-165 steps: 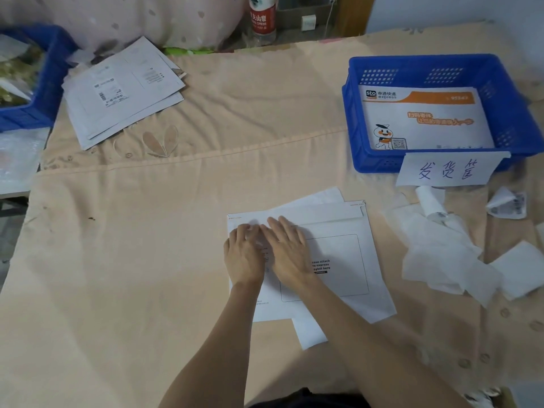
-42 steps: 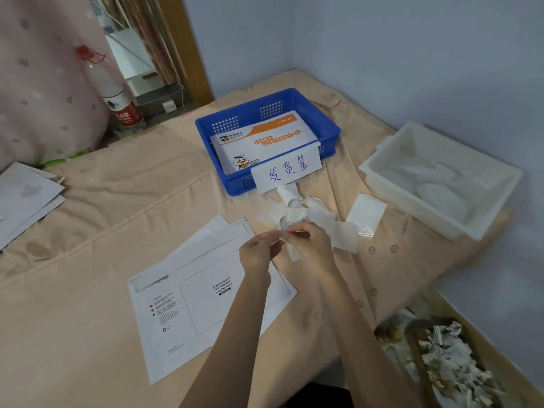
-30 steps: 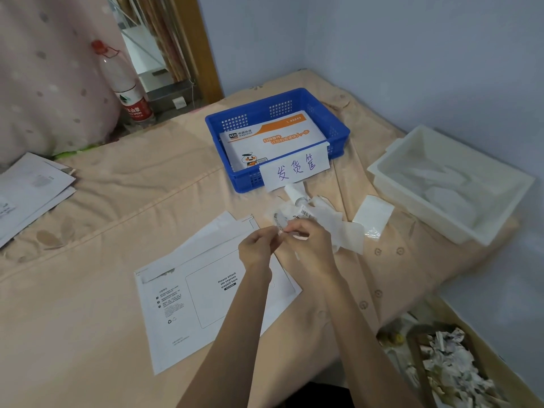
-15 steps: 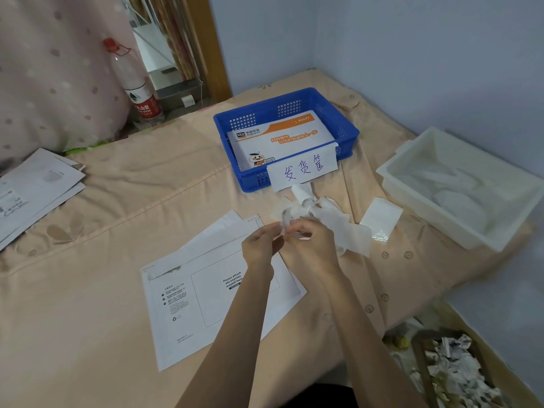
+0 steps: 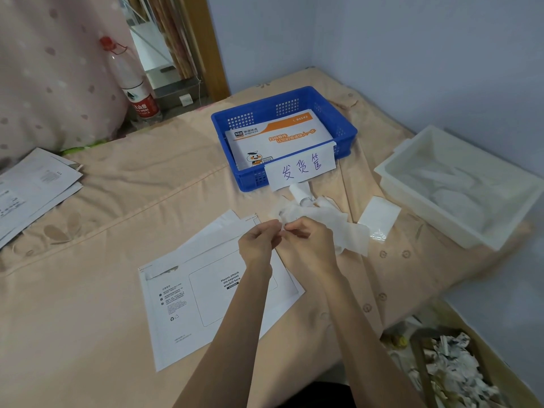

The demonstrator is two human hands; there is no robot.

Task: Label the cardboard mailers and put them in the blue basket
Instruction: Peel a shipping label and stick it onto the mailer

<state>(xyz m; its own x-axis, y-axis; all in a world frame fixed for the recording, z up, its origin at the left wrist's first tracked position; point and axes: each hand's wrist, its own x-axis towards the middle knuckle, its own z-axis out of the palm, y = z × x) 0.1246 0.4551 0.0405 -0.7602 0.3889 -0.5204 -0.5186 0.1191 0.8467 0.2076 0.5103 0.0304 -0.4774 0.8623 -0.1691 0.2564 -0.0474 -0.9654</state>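
Note:
A white cardboard mailer (image 5: 188,301) lies flat on the peach cloth in front of me, its printed waybill box facing up, with another mailer partly under it. Above its far right corner my left hand (image 5: 257,245) and my right hand (image 5: 312,245) meet, both pinching a small white label strip (image 5: 326,222) from the loose pile of labels and backing paper. The blue basket (image 5: 344,125) stands behind, holding an orange-and-white mailer (image 5: 279,136), with a handwritten sign (image 5: 300,169) on its front wall.
A white plastic tray (image 5: 421,207) sits at the right by the wall. A stack of mailers (image 5: 32,189) lies at the far left. A water bottle (image 5: 135,89) stands behind the table. A bin of paper scraps (image 5: 459,369) is on the floor at lower right.
Since 5.5 s ago both hands left the mailer's surface and went to the label pile. Over the last second they stay together pinching the label; the view has shifted slightly.

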